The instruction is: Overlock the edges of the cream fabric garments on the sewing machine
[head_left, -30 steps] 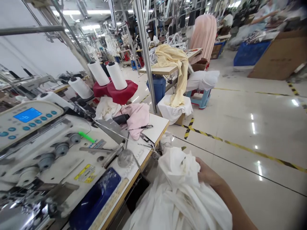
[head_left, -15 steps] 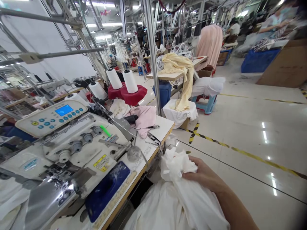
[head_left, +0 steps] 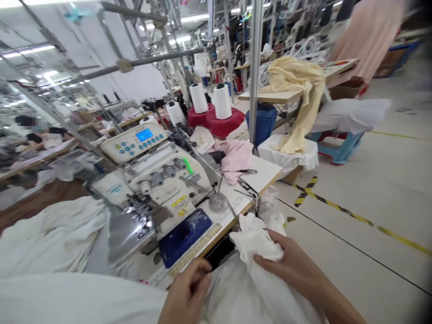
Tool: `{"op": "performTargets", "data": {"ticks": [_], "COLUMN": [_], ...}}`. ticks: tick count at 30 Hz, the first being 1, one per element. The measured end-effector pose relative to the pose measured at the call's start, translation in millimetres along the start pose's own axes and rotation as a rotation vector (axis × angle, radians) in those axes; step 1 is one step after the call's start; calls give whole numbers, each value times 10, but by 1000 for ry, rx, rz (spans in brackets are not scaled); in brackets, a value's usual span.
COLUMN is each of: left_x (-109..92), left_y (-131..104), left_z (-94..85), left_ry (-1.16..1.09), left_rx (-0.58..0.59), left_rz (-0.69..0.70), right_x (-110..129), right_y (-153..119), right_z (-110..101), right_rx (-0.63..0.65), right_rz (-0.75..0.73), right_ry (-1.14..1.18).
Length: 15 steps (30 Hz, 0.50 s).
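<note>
Gripping a bunched white cloth (head_left: 259,240) just off the front edge of the desk (head_left: 263,173), the right hand (head_left: 286,263) has its grip closed over the fabric's crumpled top. The left hand (head_left: 185,294) pinches the same cloth lower down, fingers curled shut. An overlock sewing machine (head_left: 158,189) stands on the desk beside them, with thread cones (head_left: 211,100) behind it and pink fabric (head_left: 236,159) nearby.

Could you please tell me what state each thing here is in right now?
white fabric: bunched, gripped by both hands.
right hand: closed on the fabric.
left hand: pinching the fabric's edge.
sewing machine: display lit.
thread cones: upright on stands.
yellow cloth: draped over a table edge.
</note>
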<state>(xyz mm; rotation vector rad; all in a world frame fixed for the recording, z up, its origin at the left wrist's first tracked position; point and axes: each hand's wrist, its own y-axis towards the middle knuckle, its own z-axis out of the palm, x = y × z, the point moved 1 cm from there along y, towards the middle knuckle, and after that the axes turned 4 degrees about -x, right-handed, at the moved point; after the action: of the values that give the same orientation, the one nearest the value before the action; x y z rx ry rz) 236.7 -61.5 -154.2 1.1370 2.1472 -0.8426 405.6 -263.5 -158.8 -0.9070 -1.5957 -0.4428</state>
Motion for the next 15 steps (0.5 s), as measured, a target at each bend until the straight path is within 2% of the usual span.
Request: {"op": "performTargets", "data": {"ticks": [3, 6, 10, 15], "left_x": [-242, -381, -329, -192], "left_y": [92, 67, -68, -202], "left_z": [3, -34, -88, -150], "left_ry": [-184, -261, -398, -677], "left_rx": [-47, -82, -105, -69], "left_rz": [-8, 51, 39, -130], "right_x": [100, 121, 109, 160], "right_y": [-74, -130, -175, -202], "right_z": [194, 350, 441, 456], "right_rx": [111, 214, 230, 120], "right_rz": [-92, -149, -95, 166], "right_ry": [-44, -64, -20, 157]}}
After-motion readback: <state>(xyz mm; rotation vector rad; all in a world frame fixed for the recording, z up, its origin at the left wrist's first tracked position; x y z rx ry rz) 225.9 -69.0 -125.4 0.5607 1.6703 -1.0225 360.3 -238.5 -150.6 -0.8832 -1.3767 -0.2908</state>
